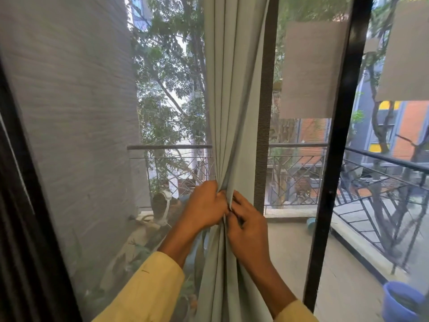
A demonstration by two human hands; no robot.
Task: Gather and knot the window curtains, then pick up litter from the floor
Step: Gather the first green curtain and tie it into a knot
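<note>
pale green curtain (pixel 228 101), hanging, gathered mid-height

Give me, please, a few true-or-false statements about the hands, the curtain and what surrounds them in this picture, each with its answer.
1. The left hand and the right hand both grip the curtain. True.
2. The curtain is already tied in a knot. False: it hangs bunched in folds between the two hands, and no knot shows.
3. A blue pot stands on the balcony floor at the lower right. True.
4. The person's sleeves are dark blue. False: they are pale yellow.
</note>
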